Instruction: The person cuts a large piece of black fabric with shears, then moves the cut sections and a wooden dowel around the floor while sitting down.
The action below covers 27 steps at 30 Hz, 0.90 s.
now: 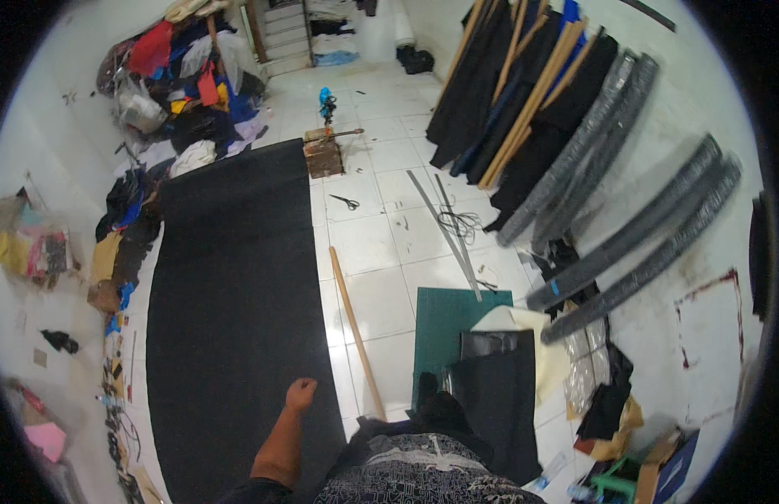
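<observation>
A long sheet of black fabric point(238, 277) lies flat over the floor on the left, reaching from beside me to the far end. Over its near right part hangs my left hand point(302, 395), its fingers curled closed and nothing visible in them. My right hand is out of view. Just right of the fabric, a long wooden pole point(354, 328) lies on the tiles. Farther off are black scissors point(346, 202). Right of my body, folded black fabric point(498, 395) partly covers a green cutting mat point(440, 315) and a cream sheet point(553, 361).
Grey metal strips point(444, 231) and a tangled black cord point(461, 225) lie on the tiles. A wooden block point(324, 157) with a blue-topped tool stands beyond the fabric. Plastic-wrapped rolls point(633, 235) lean along the right wall. Heaped cloth point(188, 84) fills the far left.
</observation>
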Motion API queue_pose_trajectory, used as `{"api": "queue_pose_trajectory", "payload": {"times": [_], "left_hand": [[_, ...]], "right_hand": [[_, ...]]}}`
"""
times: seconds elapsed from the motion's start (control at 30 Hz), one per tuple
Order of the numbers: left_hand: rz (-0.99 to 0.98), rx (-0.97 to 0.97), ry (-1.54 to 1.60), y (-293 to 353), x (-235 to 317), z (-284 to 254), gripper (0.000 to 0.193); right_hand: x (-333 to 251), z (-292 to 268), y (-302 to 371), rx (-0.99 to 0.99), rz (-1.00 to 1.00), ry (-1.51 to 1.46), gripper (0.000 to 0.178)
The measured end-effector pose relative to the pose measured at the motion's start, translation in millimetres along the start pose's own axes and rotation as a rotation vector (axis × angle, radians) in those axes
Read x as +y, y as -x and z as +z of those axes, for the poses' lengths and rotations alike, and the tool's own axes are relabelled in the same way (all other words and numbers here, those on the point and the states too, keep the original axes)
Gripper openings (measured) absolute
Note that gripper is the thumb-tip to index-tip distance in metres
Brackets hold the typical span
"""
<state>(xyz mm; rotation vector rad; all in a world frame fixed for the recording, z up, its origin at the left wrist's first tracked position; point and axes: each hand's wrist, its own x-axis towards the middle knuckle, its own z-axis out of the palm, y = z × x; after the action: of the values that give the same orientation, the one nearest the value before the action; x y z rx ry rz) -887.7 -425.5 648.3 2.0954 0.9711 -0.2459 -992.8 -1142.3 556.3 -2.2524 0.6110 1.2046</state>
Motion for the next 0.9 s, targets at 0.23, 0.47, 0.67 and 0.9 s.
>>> {"api": "queue_pose_trajectory", "payload": {"times": [0.23, 0.47, 0.67, 0.9], "left_hand": [[-0.326, -0.387, -0.084, -27.1, -39.5, 105.3, 0.043], [-0.239, -0.623, -0.329, -122.1, -27.6, 165.3, 0.044], [-0.299, 0.140, 0.305, -325.2, 160.6, 67.5, 0.048], [-0.279, 0.445, 0.835, -465.8, 376.0, -98.0, 0.044]], "right_hand": [[-315.7, -371.2, -270.8, 0.666, -0.553, 0.185, 0.026], [-774.8, -465.1, -313.1, 0.724, -1.069, 0.375, 0.022], [-999.2, -286.3, -311.8, -0.254, -0.973, 0.765, 0.054], [-1210.6, -208.8, -262.4, -0.572, -1.301, 1.170, 0.052]]}}
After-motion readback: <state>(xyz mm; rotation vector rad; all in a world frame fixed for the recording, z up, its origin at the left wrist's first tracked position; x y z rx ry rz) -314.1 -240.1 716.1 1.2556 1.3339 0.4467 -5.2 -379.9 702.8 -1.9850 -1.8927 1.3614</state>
